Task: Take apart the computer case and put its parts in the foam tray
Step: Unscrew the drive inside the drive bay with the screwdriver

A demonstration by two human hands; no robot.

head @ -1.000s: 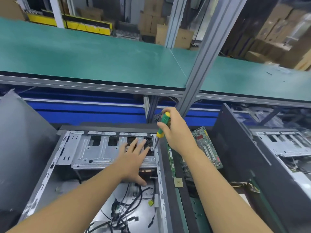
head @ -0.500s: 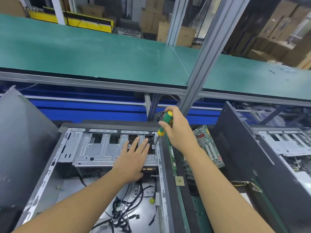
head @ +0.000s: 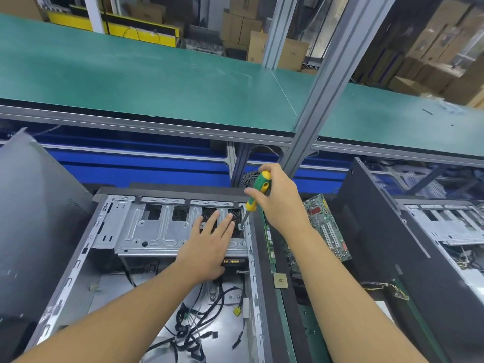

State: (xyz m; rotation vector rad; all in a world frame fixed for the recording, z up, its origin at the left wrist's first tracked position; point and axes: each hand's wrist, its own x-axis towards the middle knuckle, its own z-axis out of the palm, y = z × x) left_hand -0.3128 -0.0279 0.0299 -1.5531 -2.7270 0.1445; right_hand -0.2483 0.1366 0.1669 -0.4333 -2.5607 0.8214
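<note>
An open computer case lies flat in front of me, its silver drive cage at the far end and loose black cables on its floor. My left hand rests flat on the cage's right part, fingers spread. My right hand grips a green and yellow screwdriver, held nearly upright. Its tip touches the cage's right corner, next to the case wall. I cannot make out a foam tray.
A green circuit board, a memory stick and a small chip lie right of the case. A grey side panel leans at the left. Another dark case stands at the right. A green shelf and a grey post rise beyond.
My right hand has tilted the screwdriver a little more upright, with its tip kept at the cage corner. The left hand stays on the cage. My view has shifted slightly.
</note>
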